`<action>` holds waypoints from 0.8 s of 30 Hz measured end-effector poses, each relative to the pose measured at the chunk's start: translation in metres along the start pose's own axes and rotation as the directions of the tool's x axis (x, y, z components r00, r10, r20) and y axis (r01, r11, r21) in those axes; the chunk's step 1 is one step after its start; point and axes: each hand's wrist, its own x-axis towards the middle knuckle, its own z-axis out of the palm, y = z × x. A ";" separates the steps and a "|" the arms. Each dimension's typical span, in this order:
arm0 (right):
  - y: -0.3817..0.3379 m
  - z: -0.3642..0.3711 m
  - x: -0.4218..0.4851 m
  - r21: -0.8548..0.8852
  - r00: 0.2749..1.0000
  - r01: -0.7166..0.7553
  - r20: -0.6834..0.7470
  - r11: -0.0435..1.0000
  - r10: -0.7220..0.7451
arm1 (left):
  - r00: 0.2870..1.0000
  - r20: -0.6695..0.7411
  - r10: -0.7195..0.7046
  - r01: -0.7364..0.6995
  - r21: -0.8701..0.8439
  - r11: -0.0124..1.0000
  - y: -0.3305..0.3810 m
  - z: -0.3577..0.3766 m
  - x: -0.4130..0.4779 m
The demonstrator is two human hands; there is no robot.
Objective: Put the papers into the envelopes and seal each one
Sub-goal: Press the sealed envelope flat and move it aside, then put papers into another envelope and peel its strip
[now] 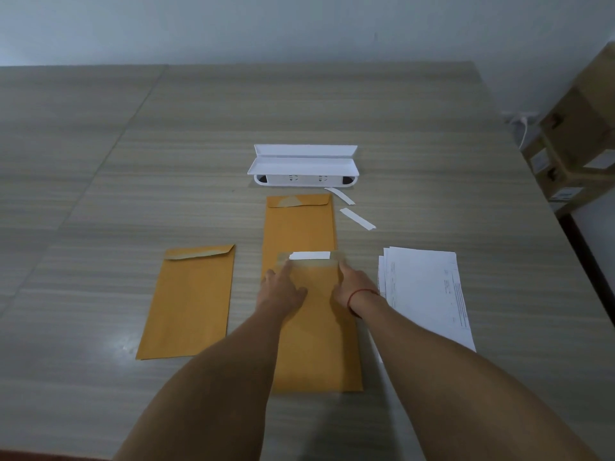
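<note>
Head view shows your left hand (283, 287) pressing outstretched fingers (288, 269) flat on the envelope (316, 354) while your right hand (352, 287) meets its edge, pinch unclear, so peel the white strip (309, 255) just beyond your fingertips evenly, then fold the flap (336, 257) squarely toward you.

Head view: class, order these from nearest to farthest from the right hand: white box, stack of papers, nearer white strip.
1. Stack of papers, just right of the right hand.
2. Nearer white strip, beyond the hand.
3. White box, farthest back, mid-table.
</note>
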 end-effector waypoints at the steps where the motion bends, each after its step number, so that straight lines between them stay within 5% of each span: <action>1: 0.000 0.000 0.000 -0.002 1.000 0.003 0.003 1.000 -0.003 | 1.000 0.001 -0.002 0.002 0.002 1.000 0.001 -0.002 0.000; 9: 0.027 -0.029 -0.015 -0.015 0.979 0.064 -0.195 0.998 -0.066 | 0.991 -0.075 0.113 -0.111 0.028 0.993 0.048 0.001 -0.011; 19: 0.134 -0.070 -0.047 0.187 0.867 -0.374 -0.277 0.908 0.414 | 0.987 0.041 0.158 -0.139 -0.296 0.945 0.132 0.074 -0.035; 24: 0.154 -0.065 -0.053 0.243 0.857 -0.397 -0.246 0.885 0.452 | 0.996 -0.001 0.090 -0.087 -0.261 0.961 0.142 0.095 -0.043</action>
